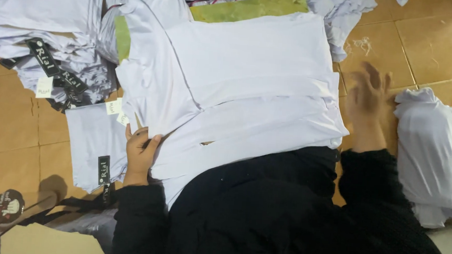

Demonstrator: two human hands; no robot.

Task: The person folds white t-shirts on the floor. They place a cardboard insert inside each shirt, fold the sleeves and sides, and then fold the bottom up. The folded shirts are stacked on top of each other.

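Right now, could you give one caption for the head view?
Left hand pins the white garment's edge; right hand, blurred, hovers over the tiled floor.

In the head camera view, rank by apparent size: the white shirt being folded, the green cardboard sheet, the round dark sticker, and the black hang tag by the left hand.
1. White shirt
2. Green cardboard sheet, mostly covered
3. Round dark sticker
4. Black hang tag, nearly alike; unsure.
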